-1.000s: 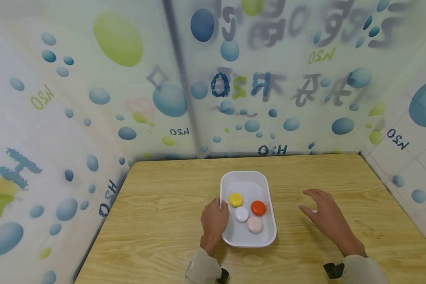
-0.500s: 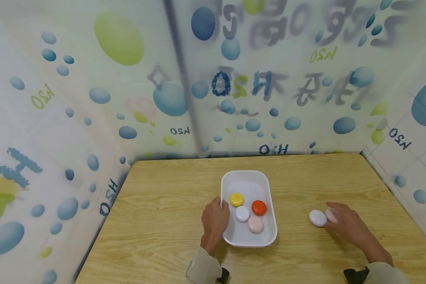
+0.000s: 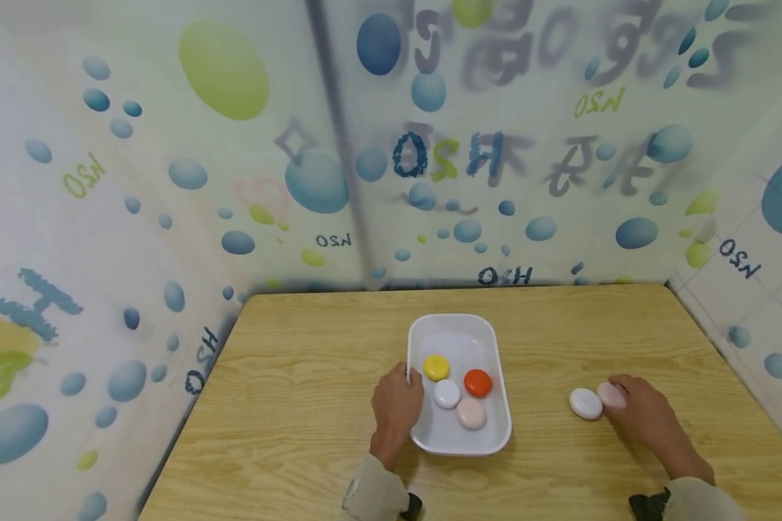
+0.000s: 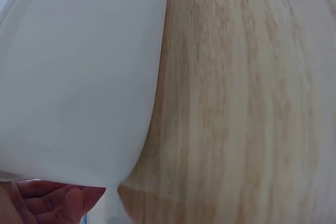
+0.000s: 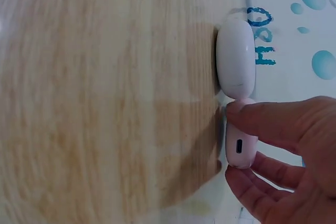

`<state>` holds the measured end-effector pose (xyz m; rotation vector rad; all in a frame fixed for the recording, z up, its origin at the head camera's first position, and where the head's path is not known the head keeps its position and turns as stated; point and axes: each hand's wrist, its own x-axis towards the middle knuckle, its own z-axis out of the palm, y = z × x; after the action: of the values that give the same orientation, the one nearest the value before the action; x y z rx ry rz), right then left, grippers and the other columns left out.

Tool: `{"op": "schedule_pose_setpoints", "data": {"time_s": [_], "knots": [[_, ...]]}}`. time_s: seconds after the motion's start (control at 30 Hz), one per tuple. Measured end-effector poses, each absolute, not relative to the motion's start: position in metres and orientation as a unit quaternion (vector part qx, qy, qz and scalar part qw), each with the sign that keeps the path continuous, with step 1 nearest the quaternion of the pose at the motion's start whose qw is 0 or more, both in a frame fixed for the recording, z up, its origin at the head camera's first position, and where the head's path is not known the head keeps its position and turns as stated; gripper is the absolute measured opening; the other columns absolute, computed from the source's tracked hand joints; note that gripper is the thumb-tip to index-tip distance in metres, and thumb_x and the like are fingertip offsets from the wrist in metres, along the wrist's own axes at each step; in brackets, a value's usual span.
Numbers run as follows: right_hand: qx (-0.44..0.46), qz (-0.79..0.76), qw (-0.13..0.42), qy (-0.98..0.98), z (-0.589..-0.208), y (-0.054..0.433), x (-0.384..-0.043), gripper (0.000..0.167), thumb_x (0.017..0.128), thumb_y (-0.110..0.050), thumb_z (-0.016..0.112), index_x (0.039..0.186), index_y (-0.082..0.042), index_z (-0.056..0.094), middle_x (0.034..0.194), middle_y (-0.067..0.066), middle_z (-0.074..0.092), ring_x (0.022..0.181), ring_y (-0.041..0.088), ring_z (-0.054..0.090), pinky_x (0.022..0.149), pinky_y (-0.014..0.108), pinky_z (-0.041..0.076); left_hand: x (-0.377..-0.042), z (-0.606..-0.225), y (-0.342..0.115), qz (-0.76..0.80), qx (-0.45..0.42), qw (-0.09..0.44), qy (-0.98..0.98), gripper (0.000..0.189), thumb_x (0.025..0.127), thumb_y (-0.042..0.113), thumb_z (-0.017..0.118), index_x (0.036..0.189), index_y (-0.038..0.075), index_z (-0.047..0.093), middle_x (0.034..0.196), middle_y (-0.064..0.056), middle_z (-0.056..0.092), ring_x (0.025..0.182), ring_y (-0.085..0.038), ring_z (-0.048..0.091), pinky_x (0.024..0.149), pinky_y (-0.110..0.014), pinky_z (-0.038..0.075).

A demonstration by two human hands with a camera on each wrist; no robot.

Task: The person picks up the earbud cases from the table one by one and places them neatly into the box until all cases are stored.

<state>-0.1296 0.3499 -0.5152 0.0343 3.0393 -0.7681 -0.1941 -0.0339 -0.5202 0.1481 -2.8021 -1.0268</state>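
Observation:
A white plastic tub stands on the table, and my left hand grips its left rim. In the left wrist view the tub's outer wall fills much of the picture, with fingers at the lower left. To the tub's right, my right hand pinches a pale pink earbud case between thumb and fingers. A small charging port shows on this pink case in the right wrist view. Right against it sits a white earbud case, on the side toward the tub.
Inside the tub lie a yellow rounded case, a red one, a white one and a pale pink one. A wall printed with bubbles rises behind the wooden table.
My right hand has moved right and down from above the table and now pinches the pink earbud case; the white case beside it has come into sight. My left hand stays on the tub's rim.

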Motion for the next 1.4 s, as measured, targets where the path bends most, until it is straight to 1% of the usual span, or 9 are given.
{"op": "schedule_pose_setpoints", "data": {"time_s": [0.17, 0.27, 0.43, 0.53, 0.67, 0.83, 1.03, 1.17, 1.4], "knots": [[0.015, -0.255, -0.004, 0.967, -0.507, 0.348, -0.132, 0.052, 0.085, -0.010, 0.071, 0.124, 0.018, 0.051, 0.116, 0.042, 0.054, 0.103, 0.057, 0.054, 0.079, 0.060, 0.046, -0.194, -0.519, -0.034, -0.345, 0.049, 0.071, -0.935, 0.021, 0.095, 0.023, 0.056, 0.090, 0.006, 0.067, 0.071, -0.006, 0.064, 0.057, -0.019, 0.056, 0.050, -0.036, 0.042], [0.012, -0.260, -0.022, 0.965, -0.499, 0.343, -0.136, 0.053, 0.085, -0.007, 0.071, 0.126, 0.019, 0.050, 0.118, 0.043, 0.052, 0.104, 0.056, 0.054, 0.079, 0.060, 0.046, -0.194, -0.519, -0.034, -0.345, 0.050, 0.069, -0.935, 0.021, 0.095, 0.023, 0.056, 0.091, 0.006, 0.068, 0.071, -0.006, 0.065, 0.058, -0.019, 0.057, 0.050, -0.036, 0.043], [0.000, -0.276, -0.056, 0.960, -0.486, 0.329, -0.144, 0.053, 0.085, -0.006, 0.071, 0.128, 0.018, 0.050, 0.118, 0.042, 0.052, 0.096, 0.050, 0.058, 0.074, 0.056, 0.049, -0.194, -0.520, -0.034, -0.344, 0.050, 0.069, -0.935, 0.022, 0.095, 0.023, 0.056, 0.092, 0.005, 0.068, 0.072, -0.006, 0.065, 0.058, -0.019, 0.057, 0.050, -0.035, 0.043], [-0.003, -0.283, -0.066, 0.957, -0.479, 0.320, -0.148, 0.054, 0.085, -0.005, 0.072, 0.128, 0.018, 0.050, 0.116, 0.040, 0.052, 0.092, 0.045, 0.059, 0.071, 0.053, 0.050, -0.194, -0.520, -0.034, -0.345, 0.048, 0.067, -0.935, 0.022, 0.096, 0.023, 0.055, 0.093, 0.004, 0.068, 0.072, -0.006, 0.065, 0.058, -0.018, 0.057, 0.050, -0.035, 0.043], [-0.008, -0.296, -0.074, 0.952, -0.472, 0.307, -0.155, 0.053, 0.085, -0.005, 0.072, 0.129, 0.017, 0.050, 0.118, 0.039, 0.052, 0.094, 0.046, 0.060, 0.074, 0.054, 0.052, -0.193, -0.519, -0.034, -0.344, 0.049, 0.073, -0.935, 0.022, 0.095, 0.023, 0.056, 0.093, 0.004, 0.069, 0.073, -0.008, 0.066, 0.059, -0.020, 0.059, 0.050, -0.036, 0.044], [-0.014, -0.308, -0.078, 0.948, -0.465, 0.291, -0.164, 0.054, 0.086, -0.004, 0.072, 0.131, 0.015, 0.050, 0.122, 0.037, 0.052, 0.100, 0.046, 0.059, 0.080, 0.055, 0.052, -0.192, -0.517, -0.033, -0.340, 0.052, 0.082, -0.935, 0.022, 0.095, 0.023, 0.057, 0.091, 0.005, 0.068, 0.073, -0.009, 0.067, 0.059, -0.023, 0.061, 0.051, -0.039, 0.045], [-0.013, -0.324, -0.071, 0.943, -0.457, 0.273, -0.177, 0.055, 0.087, -0.005, 0.071, 0.134, 0.014, 0.049, 0.127, 0.035, 0.050, 0.107, 0.045, 0.057, 0.085, 0.056, 0.051, -0.192, -0.516, -0.033, -0.344, 0.053, 0.075, -0.935, 0.022, 0.095, 0.023, 0.056, 0.092, 0.004, 0.068, 0.073, -0.009, 0.067, 0.059, -0.022, 0.060, 0.051, -0.038, 0.045], [-0.015, -0.325, -0.071, 0.943, -0.454, 0.262, -0.184, 0.054, 0.088, -0.006, 0.071, 0.134, 0.012, 0.050, 0.127, 0.033, 0.051, 0.108, 0.044, 0.056, 0.086, 0.055, 0.052, -0.191, -0.516, -0.034, -0.342, 0.052, 0.076, -0.935, 0.022, 0.095, 0.023, 0.056, 0.093, 0.004, 0.069, 0.074, -0.009, 0.067, 0.060, -0.023, 0.061, 0.051, -0.038, 0.045], [-0.022, -0.330, -0.059, 0.942, -0.454, 0.247, -0.196, 0.053, 0.088, -0.008, 0.072, 0.134, 0.008, 0.052, 0.127, 0.028, 0.053, 0.110, 0.040, 0.056, 0.088, 0.053, 0.051, -0.191, -0.514, -0.033, -0.348, 0.055, 0.069, -0.933, 0.023, 0.096, 0.022, 0.056, 0.094, 0.003, 0.069, 0.073, -0.008, 0.066, 0.058, -0.020, 0.057, 0.051, -0.036, 0.044]]}}
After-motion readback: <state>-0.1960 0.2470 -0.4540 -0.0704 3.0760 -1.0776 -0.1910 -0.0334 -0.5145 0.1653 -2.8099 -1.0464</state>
